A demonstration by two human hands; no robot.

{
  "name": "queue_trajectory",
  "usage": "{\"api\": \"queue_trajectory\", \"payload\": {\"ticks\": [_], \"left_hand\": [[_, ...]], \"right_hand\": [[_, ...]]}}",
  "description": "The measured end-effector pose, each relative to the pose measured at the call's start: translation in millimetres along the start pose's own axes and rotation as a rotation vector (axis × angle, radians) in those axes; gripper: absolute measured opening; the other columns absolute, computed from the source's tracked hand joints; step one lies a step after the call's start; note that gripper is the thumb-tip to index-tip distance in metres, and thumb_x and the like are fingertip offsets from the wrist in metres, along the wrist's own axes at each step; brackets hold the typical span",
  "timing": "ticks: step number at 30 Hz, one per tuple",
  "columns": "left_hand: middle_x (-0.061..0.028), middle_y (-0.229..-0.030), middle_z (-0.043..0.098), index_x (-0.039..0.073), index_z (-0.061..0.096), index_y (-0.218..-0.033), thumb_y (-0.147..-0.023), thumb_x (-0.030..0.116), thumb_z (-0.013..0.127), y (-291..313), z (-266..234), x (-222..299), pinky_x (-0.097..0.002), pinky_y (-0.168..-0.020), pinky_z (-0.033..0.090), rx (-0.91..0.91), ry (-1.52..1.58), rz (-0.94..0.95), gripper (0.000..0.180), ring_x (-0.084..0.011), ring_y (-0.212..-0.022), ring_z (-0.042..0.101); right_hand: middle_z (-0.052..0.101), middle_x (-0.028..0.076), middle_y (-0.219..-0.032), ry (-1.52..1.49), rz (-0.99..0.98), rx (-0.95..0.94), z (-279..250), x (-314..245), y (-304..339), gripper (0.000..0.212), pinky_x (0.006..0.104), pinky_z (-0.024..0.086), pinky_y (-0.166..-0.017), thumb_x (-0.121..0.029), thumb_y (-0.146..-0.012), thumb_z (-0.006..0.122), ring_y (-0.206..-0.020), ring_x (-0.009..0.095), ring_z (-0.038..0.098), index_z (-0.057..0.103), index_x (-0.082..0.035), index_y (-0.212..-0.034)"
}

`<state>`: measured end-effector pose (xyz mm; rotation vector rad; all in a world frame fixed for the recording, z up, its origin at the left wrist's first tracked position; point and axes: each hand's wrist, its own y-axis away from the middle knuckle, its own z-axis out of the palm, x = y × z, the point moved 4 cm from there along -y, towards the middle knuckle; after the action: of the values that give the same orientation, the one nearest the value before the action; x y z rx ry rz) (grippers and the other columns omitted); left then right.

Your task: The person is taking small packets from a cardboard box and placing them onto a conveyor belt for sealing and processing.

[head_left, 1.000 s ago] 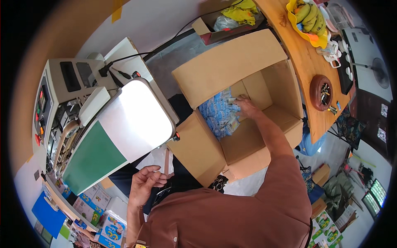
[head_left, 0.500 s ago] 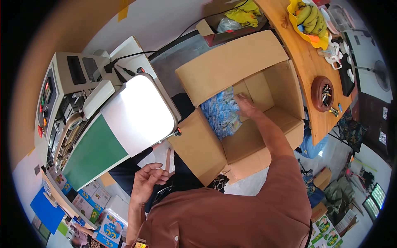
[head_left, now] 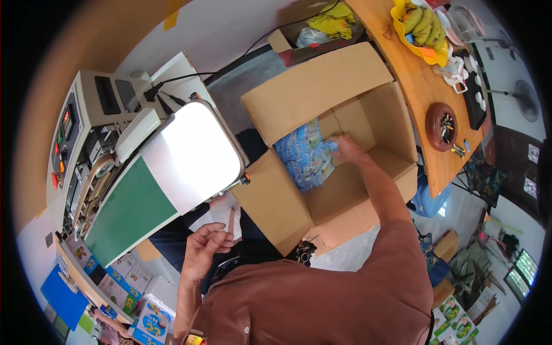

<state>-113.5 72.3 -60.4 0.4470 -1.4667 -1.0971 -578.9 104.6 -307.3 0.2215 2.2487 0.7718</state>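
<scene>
Inside an open cardboard box [head_left: 319, 69], my right hand [head_left: 347, 150] grips the end of a blue-and-white printed plastic packet [head_left: 329, 147]. It is at the right side of a pile of similar packets [head_left: 299, 158], which lies against the box's left wall. My right fingertips are partly hidden by the packet. My left hand [head_left: 205, 248] hovers over my lap with its fingers curled and thumb pressed in. A thin brown strip [head_left: 232, 219] shows just beyond its fingertips; I cannot tell whether the hand holds it.
To the left stands a machine [head_left: 95, 115] with a green conveyor belt [head_left: 132, 210] and a white plate [head_left: 192, 144]. A wooden table [head_left: 397, 54] on the right bears a yellow fruit bowl [head_left: 440, 56] and a round brown ashtray [head_left: 434, 129]. Another box [head_left: 287, 54] sits behind.
My right hand has closed on a packet and lifted its end a little from the pile. The left hand stays curled in nearly the same place. The whole view has shifted slightly.
</scene>
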Motion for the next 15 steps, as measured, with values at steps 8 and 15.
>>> {"api": "queue_trajectory", "payload": {"ticks": [8,15], "left_hand": [[-0.0108,-0.098,0.071,0.000,0.060,-0.119,-0.096,0.013,0.063,-11,27,29,-0.0294,-0.079,0.056,-0.128,-0.081,0.174,0.027,-0.0171,-0.088,0.069],[-0.0107,-0.119,0.064,-0.002,0.052,-0.131,-0.084,0.004,0.076,-5,82,85,-0.0323,-0.093,0.052,-0.101,-0.394,0.547,0.053,-0.0178,-0.108,0.063]], "right_hand": [[0.071,0.013,-0.090,-0.227,0.094,0.268,-53,-34,58,0.039,0.0358,0.053,-0.078,-0.010,-0.074,0.077,-0.082,0.025,0.068,0.067,-0.005,-0.111],[0.071,0.003,-0.094,-0.651,0.008,0.419,-90,-134,123,0.042,0.0259,0.052,-0.075,-0.007,-0.076,0.080,-0.083,0.009,0.063,0.065,0.002,-0.114]]}}
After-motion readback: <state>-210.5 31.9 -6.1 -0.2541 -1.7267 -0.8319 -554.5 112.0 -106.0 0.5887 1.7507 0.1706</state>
